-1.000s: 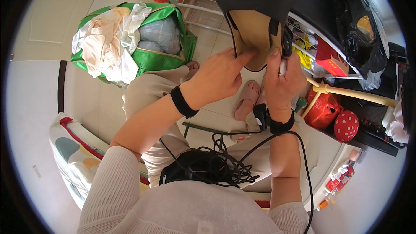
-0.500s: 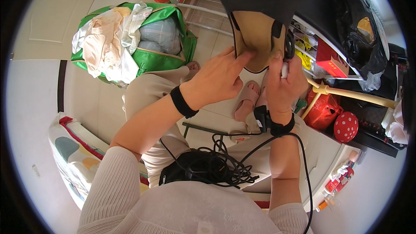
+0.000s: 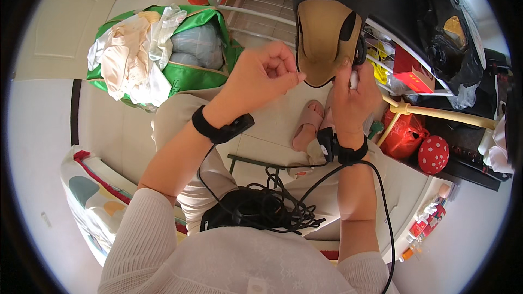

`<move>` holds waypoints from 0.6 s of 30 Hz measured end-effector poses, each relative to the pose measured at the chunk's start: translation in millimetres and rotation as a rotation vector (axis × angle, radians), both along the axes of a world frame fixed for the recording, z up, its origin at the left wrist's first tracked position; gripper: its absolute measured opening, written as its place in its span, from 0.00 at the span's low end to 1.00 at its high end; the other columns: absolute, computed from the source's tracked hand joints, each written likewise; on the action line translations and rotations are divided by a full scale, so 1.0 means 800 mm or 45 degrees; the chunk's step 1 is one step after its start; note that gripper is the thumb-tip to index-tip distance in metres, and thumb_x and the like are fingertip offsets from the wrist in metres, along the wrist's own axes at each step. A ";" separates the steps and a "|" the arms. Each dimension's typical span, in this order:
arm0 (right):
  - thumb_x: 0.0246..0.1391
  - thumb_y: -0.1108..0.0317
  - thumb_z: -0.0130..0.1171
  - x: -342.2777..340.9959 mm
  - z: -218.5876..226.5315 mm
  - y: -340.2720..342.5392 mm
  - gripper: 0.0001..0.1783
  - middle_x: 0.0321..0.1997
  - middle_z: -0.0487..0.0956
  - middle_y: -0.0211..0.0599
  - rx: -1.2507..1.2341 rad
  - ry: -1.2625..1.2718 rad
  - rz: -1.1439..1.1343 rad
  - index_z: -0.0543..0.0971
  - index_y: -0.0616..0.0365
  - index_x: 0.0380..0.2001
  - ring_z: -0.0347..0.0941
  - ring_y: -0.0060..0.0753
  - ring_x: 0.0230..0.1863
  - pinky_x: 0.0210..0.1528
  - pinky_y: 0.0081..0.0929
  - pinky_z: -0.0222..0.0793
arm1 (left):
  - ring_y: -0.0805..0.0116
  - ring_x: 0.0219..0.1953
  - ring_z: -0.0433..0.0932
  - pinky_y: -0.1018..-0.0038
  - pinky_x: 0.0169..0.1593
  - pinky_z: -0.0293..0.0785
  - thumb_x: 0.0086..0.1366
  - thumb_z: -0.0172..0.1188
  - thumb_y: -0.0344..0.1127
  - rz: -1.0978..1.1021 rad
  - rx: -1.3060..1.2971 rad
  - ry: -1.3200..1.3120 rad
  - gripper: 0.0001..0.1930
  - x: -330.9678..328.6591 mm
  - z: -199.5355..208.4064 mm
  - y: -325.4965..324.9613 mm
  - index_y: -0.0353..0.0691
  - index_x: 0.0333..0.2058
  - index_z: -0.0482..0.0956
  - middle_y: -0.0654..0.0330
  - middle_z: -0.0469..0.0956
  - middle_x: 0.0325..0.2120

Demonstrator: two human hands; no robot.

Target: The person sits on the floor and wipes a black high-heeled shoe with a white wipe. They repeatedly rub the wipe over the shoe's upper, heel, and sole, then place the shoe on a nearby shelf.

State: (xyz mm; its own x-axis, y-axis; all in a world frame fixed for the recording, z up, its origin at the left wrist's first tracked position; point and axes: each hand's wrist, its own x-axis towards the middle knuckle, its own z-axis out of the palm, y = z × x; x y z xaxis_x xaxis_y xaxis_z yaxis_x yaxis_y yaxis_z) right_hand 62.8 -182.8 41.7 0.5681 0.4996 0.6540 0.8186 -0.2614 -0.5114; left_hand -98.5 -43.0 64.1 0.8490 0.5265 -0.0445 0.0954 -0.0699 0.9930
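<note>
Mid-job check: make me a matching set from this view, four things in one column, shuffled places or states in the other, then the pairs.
1. left hand
2. right hand
3. green bag
4. black cable

A. lying in a loose tangle
B. gripping the shoe
C. topped with pale cloth
D. curled by the shoe's left side

Pairs: 1-D; 2-B; 3-C; 4-A

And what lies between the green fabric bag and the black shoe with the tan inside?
In the head view, the left hand lies between the bag and the shoe, with pale floor tiles behind it. Whether it touches the shoe, I cannot tell.
</note>
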 end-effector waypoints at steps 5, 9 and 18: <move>0.61 0.68 0.67 -0.007 -0.006 0.000 0.07 0.29 0.81 0.45 -0.083 0.092 -0.015 0.82 0.57 0.40 0.79 0.52 0.26 0.29 0.38 0.73 | 0.69 0.39 0.83 0.74 0.46 0.77 0.78 0.55 0.49 -0.068 -0.673 -0.116 0.22 0.003 0.014 0.013 0.32 0.51 0.80 0.53 0.85 0.39; 0.63 0.68 0.65 -0.014 -0.025 0.017 0.06 0.30 0.81 0.47 0.050 0.119 0.060 0.82 0.57 0.40 0.79 0.53 0.29 0.31 0.40 0.73 | 0.52 0.66 0.71 0.61 0.71 0.64 0.80 0.43 0.58 -0.165 -1.526 -0.640 0.38 0.010 0.015 0.014 0.23 0.67 0.65 0.40 0.71 0.64; 0.61 0.69 0.67 -0.035 -0.095 0.034 0.07 0.31 0.82 0.49 -0.060 0.318 0.161 0.82 0.58 0.41 0.80 0.56 0.31 0.32 0.38 0.74 | 0.51 0.69 0.65 0.56 0.78 0.53 0.79 0.44 0.58 0.093 -2.004 -1.200 0.34 0.029 0.015 0.006 0.26 0.61 0.67 0.44 0.65 0.68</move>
